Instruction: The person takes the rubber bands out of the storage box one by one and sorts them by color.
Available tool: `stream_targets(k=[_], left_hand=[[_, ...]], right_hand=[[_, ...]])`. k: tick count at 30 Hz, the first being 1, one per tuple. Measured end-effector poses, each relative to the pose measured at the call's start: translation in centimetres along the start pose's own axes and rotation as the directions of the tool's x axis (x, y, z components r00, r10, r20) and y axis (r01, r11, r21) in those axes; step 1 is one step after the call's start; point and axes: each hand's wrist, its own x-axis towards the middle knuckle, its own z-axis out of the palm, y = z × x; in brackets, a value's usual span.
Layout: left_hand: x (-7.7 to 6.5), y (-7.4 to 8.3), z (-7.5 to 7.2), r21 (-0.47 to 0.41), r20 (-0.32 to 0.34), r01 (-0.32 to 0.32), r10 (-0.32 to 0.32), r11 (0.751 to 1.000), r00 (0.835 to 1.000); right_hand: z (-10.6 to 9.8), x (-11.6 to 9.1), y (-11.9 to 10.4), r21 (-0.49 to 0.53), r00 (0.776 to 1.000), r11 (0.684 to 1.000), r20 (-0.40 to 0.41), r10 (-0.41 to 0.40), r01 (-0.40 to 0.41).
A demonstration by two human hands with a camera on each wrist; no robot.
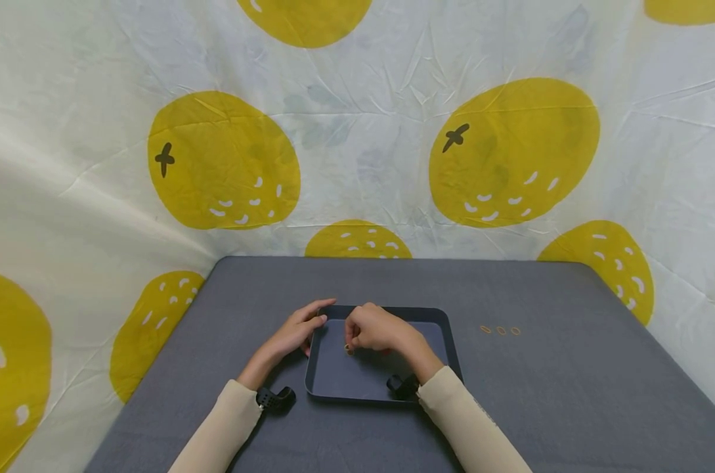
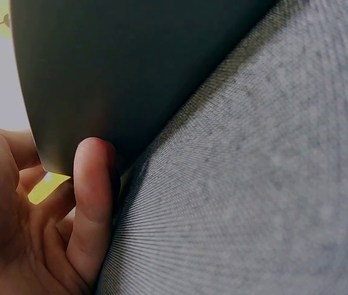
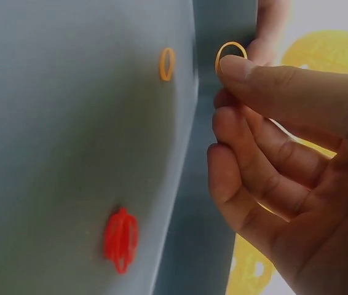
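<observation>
My right hand (image 1: 381, 330) is over the tray, pinching a small orange rubber band (image 3: 231, 43) between thumb and fingertips. A second orange rubber band (image 3: 166, 64) lies on the tray floor close to its wall. Lower in the right wrist view, a cluster of red rubber bands (image 3: 121, 241) lies in the same tray. The dark shallow tray (image 1: 357, 398) has my left hand (image 1: 292, 334) at its far left corner. The left thumb lies at the rim, while a finger (image 2: 94, 184) presses against the outer wall.
Three orange rubber bands (image 1: 501, 330) lie in a row on the grey table (image 1: 570, 394), right of the tray. Behind the table hangs a pale cloth (image 1: 363, 164) printed with yellow fruit. Black wrist cameras (image 1: 277, 399) are strapped on both wrists.
</observation>
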Motion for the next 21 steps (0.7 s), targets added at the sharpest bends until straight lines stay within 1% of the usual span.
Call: stream_targets(k=[6, 11, 21], left_hand=[[0.0, -0.1, 0.1, -0.010, -0.003, 0.005, -0.005, 1.000, 1.000], [0.0, 0.0, 0.1, -0.009, -0.007, -0.002, 0.002, 1.000, 1.000], [0.0, 0.3, 0.0, -0.010, -0.011, 0.005, -0.005, 1.000, 1.000]], right_hand=[[-0.5, -0.5, -0.2, 0.003, 1.000, 1.000, -0.015, -0.006, 0.006], [-1.0, -0.9, -0.5, 0.016, 0.999, 1.000, -0.032, 0.005, -0.005], [-2.2, -1.6, -1.1, 0.027, 0.999, 0.999, -0.039, 0.025, -0.024]])
